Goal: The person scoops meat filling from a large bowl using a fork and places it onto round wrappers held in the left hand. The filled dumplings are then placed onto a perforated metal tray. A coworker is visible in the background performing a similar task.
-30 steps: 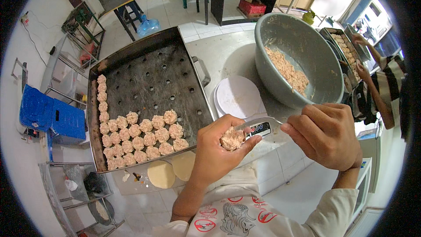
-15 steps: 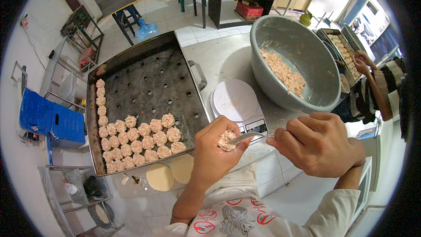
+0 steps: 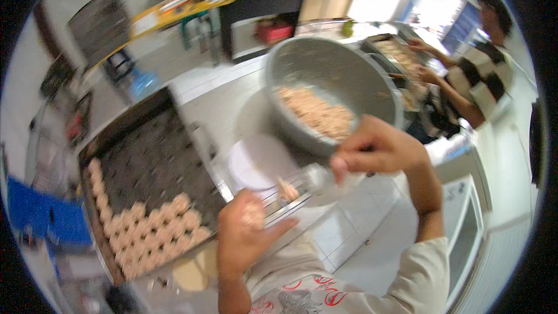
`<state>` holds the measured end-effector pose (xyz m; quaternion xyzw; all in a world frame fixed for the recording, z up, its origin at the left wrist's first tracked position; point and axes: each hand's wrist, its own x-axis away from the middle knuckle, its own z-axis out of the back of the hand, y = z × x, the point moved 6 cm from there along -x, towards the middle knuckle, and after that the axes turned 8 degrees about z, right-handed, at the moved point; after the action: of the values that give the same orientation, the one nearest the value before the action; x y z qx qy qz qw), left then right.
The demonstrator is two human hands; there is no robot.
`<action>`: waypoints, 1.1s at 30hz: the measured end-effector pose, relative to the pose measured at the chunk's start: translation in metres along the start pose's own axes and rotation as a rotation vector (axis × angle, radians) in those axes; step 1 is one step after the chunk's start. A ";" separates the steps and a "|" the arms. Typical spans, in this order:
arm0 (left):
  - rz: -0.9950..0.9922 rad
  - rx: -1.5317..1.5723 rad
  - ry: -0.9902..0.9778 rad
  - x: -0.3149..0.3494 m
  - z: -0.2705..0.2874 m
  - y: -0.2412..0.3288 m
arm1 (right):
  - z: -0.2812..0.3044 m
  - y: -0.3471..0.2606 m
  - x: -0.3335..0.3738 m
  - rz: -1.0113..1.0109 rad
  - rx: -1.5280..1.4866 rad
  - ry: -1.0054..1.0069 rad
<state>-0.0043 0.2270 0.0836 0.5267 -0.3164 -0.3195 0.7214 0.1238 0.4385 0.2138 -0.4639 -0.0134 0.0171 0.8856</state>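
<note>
My left hand [image 3: 237, 238] curls around an open-topped dumpling [image 3: 252, 214] with its pinkish filling showing, thumb stretched out to the right. Above and to the right, my right hand [image 3: 381, 148] grips a spoon [image 3: 317, 179], smeared by motion. A small lump of filling [image 3: 287, 191] shows near its tip, left of the blur. The right hand is in front of the near rim of a large grey basin [image 3: 372, 87], which holds minced filling [image 3: 317, 113]. Left of my left hand, a dark metal tray [image 3: 157, 157] carries rows of shaped dumplings [image 3: 154, 227].
A white round-topped scale [image 3: 260, 163] stands between tray and basin. Round pale dough wrappers [image 3: 190, 273] lie by the tray's near edge. At right, a co-worker [image 3: 474, 78] reaches over another filled tray [image 3: 395, 52]. A blue container [image 3: 40, 212] is at far left.
The view has shifted to the right and blurred. My right hand has drawn the spoon up and away from the dumpling, toward the basin. My left hand still holds the dumpling.
</note>
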 end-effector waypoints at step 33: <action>-0.207 1.441 -0.026 -0.005 -0.004 -0.002 | -0.127 -0.003 -0.072 0.329 0.192 0.212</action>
<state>-0.0039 0.2326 0.0803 0.8945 -0.4051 -0.1047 0.1577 0.0566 0.3295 0.1436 -0.3724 0.1575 0.1134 0.9075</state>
